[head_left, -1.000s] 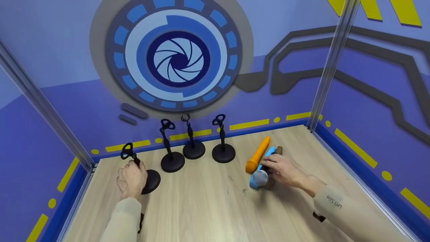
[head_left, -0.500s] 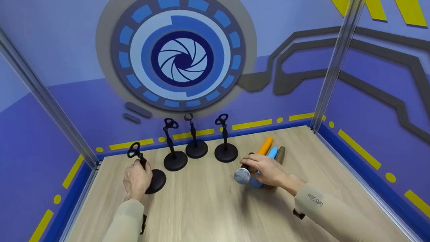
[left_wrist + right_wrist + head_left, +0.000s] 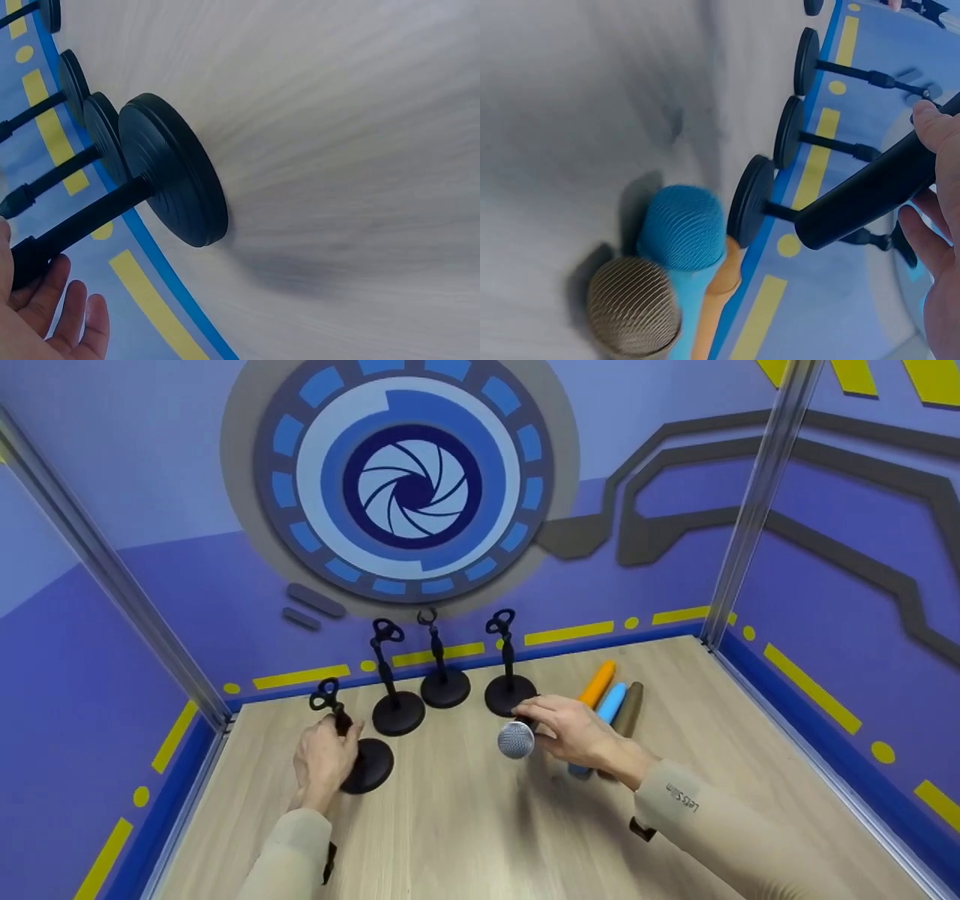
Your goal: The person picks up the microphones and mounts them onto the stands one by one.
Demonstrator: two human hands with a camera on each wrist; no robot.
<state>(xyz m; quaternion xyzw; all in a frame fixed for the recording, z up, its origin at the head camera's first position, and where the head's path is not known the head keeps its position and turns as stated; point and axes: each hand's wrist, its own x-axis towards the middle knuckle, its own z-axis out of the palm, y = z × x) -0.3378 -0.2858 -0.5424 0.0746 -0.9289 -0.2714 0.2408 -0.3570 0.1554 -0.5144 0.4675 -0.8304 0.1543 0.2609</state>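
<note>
My left hand (image 3: pixel 324 757) grips the upper pole of a black desktop microphone stand (image 3: pixel 371 769) at the left of the table. This stand's ring clip (image 3: pixel 325 694) sticks up above the hand, and its round base shows large in the left wrist view. My right hand (image 3: pixel 574 731) holds a black microphone (image 3: pixel 877 191) by its handle, above the table. The microphone's silver mesh head (image 3: pixel 516 740) points toward me and to the left; fingers cover part of the handle. Nothing sits in the gripped stand's clip.
Three more black stands (image 3: pixel 399 714) are lined up by the back wall. At the right lie an orange microphone (image 3: pixel 598 682), a blue microphone (image 3: pixel 681 229) and a brown microphone (image 3: pixel 634 307), side by side. Metal posts (image 3: pixel 742 517) and printed panels enclose the table (image 3: pixel 450 825).
My right hand has lifted the black microphone off the coloured ones and carried it left. The left hand has shifted its stand slightly right, closer to the other stands.
</note>
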